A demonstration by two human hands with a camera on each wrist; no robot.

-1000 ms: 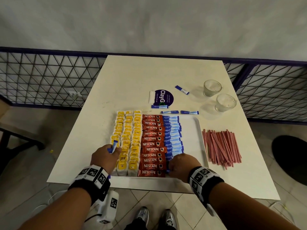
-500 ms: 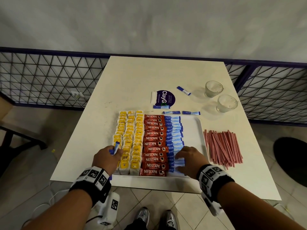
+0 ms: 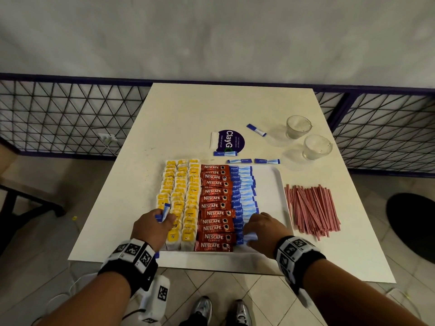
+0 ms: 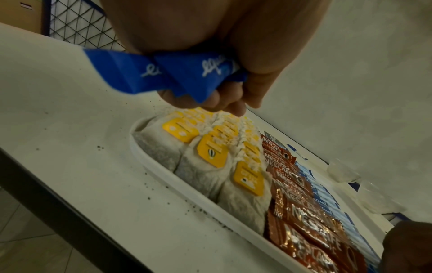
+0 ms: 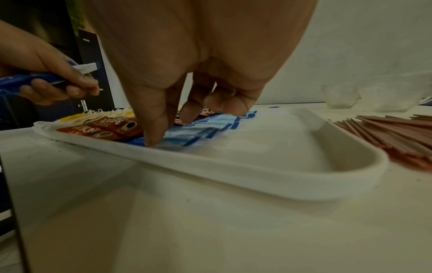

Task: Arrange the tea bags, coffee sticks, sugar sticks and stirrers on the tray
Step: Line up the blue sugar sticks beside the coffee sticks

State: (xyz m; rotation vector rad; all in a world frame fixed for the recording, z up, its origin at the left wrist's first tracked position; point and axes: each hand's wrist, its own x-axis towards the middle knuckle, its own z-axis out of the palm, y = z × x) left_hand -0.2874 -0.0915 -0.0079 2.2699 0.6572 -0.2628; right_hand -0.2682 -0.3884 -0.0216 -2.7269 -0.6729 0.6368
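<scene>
A white tray [image 3: 270, 184] holds three columns of yellow-tagged tea bags [image 3: 181, 196], one column of red Nescafe coffee sticks [image 3: 215, 205] and one column of blue sugar sticks [image 3: 243, 191]. My left hand [image 3: 155, 227] hovers over the tray's near left corner and grips a few blue sugar sticks [image 4: 168, 73]. My right hand [image 3: 263, 229] is at the near end of the sugar column, a fingertip [image 5: 151, 136] pressing the nearest sugar stick [image 3: 249, 237] down by the tray rim [image 5: 257, 177]. Red-striped stirrers [image 3: 310, 208] lie in a pile on the table right of the tray.
Loose sugar sticks [image 3: 239, 160] lie on the table just beyond the tray, another one [image 3: 256, 130] farther back. Two empty glasses [image 3: 298, 127] stand at the back right. A round purple sticker [image 3: 230, 141] marks the table. A wire railing [image 3: 70, 118] runs behind.
My right hand has moved right, from the coffee sticks' near end to the sugar column's near end, where a sugar stick now lies under its fingers. The left hand stays put.
</scene>
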